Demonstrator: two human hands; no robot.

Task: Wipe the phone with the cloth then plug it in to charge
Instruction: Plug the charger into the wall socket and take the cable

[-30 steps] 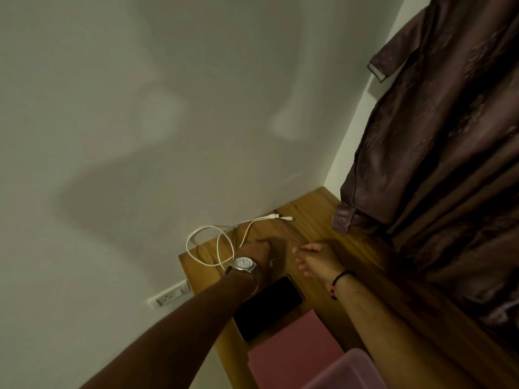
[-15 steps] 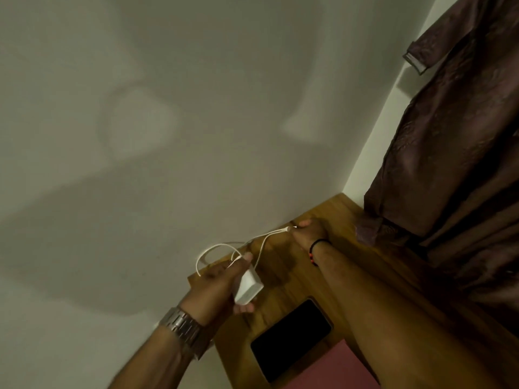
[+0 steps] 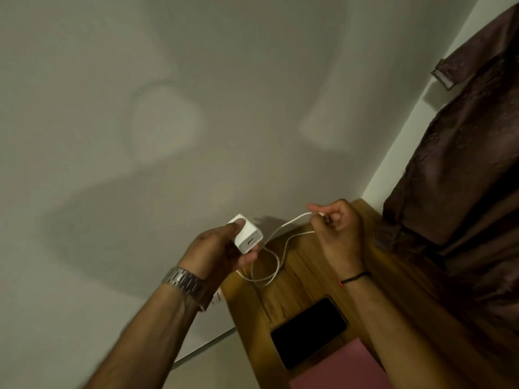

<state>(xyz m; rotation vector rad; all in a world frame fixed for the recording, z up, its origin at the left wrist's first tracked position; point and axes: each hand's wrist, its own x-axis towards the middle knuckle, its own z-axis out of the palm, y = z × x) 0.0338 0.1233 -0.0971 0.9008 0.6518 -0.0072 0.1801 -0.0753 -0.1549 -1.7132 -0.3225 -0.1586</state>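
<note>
Fingers of the left hand are wrapped round a white charger block, with the thumb on its top and the little slot on its face turned toward the camera; the block is held up in the air beside the grey wall, off the near-left corner of the desk. Over on the other side, the right hand is curled shut and pinches one end of the white cable between thumb and fingers; the plug tip is too small to see well. From that hand the cable hangs down in loose loops over the wooden desk, and part of it runs under the left hand; I cannot tell if it is in the block. A silver watch sits on the left wrist; a thin black band with a red bit sits on the right wrist.

The phone lies flat on the desk, nearer the camera than both hands, with its dark screen up; nobody is touching it. A pink cloth lies just below the phone at the bottom edge. A dark brown garment hangs at the right, over the far side of the desk.
</note>
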